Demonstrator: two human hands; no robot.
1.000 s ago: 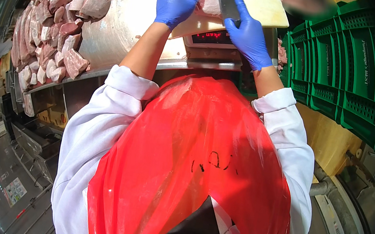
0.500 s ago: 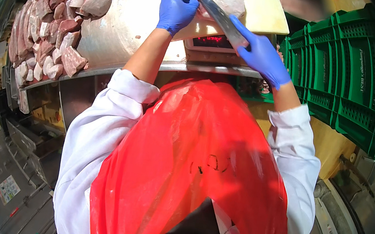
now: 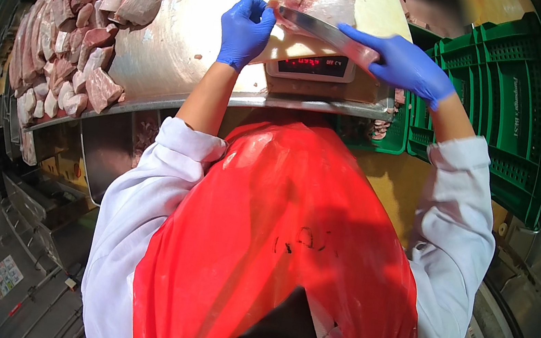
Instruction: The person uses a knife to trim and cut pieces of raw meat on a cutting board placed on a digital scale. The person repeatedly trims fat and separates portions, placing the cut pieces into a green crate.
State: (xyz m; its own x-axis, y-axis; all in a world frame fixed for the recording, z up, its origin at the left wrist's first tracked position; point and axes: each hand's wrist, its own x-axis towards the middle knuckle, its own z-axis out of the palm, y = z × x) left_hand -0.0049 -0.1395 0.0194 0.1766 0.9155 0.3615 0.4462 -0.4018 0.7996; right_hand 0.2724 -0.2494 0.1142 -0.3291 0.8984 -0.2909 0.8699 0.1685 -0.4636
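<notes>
In blue gloves, both my hands work over a pale cutting board (image 3: 381, 19). My right hand (image 3: 412, 68) is wrapped round the handle of a long knife (image 3: 321, 29), its blade pointing left. At the knife's tip, my left hand (image 3: 247, 31) pinches a small reddish scrap of meat (image 3: 273, 6) between thumb and fingers. Just beyond the blade lies a large pale pink piece of meat (image 3: 325, 0) on the board. Whether the scrap is still joined to it I cannot tell.
Many cut meat pieces (image 3: 71, 37) are heaped at the left of the metal table (image 3: 172, 31). A digital scale (image 3: 312, 66) with a red display sits by the table's near edge. Green plastic crates (image 3: 501, 104) stand at the right, and a green tray (image 3: 396, 135) holds scraps below the table edge.
My right hand has moved right and slightly down, drawing the knife back so its tip is now by my left fingers. My left hand has shifted slightly left and down.
</notes>
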